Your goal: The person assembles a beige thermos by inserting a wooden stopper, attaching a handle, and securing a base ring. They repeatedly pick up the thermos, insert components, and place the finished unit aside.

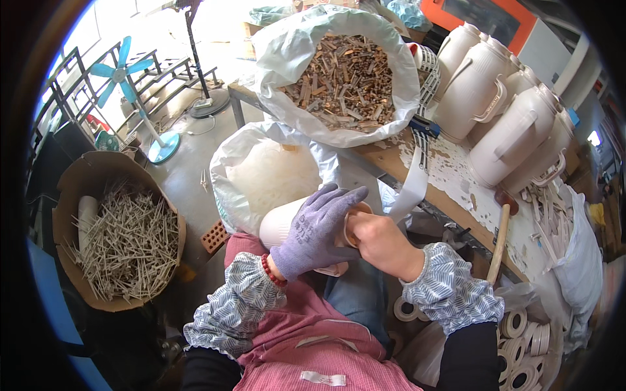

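Observation:
Across my lap lies a pale pinkish-white thermos flask (277, 225), its body ribbed and partly covered by my hands. My left hand (316, 228), in a purple-grey work glove, is wrapped over the flask near its right end. Bare and closed, my right hand (383, 238) presses against that same end. Whatever its fingers grip is hidden behind the knuckles. Just beyond the flask stands a white bag (228, 163) lined with pale, cloudy material.
On the bench (450, 195) at right stand several finished-looking flasks (518, 146) and a wooden-handled mallet (501, 244). A big sack (277, 62) of small brown pieces sits at its far end. A carton (68, 254) of thin sticks is at left; white rings (515, 322) lie lower right.

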Demonstrator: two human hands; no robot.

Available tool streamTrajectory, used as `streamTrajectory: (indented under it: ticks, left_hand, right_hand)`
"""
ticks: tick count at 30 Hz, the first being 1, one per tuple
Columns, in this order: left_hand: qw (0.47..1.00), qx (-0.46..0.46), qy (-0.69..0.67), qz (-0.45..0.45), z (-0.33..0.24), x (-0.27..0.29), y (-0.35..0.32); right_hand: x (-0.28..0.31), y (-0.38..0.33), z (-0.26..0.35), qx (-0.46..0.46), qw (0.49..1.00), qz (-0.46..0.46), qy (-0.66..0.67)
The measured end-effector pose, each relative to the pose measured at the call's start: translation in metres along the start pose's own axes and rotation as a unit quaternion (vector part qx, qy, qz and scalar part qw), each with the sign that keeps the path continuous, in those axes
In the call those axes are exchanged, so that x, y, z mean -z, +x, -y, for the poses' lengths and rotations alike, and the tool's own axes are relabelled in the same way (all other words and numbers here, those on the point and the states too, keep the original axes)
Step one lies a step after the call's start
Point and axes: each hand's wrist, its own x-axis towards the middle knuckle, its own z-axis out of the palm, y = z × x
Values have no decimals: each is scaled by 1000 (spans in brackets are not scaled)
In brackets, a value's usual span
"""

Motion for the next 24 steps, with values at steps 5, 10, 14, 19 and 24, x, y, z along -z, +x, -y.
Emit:
streamTrajectory:
  ticks: [5,10,14,19,24]
  left_hand:
    - [999,-29,-1,31,-2,7,-1]
    - [999,-33,8,28,-7,10,-9]
    - [996,-61,-19,56,-8,14,-6]
    - [982,-100,-48,151,-10,25,-1]
    - [971,-135,-13,197,-13,25,1]
  right_hand:
    - [8,-11,19,36,994,-3,-105]
    - [0,-16,23,46,986,-16,-157]
    - [-1,-20,26,33,990,-35,-135]
    - [8,-30,10,-25,993,105,-50]
    - [36,-34,15,0,979,179,100]
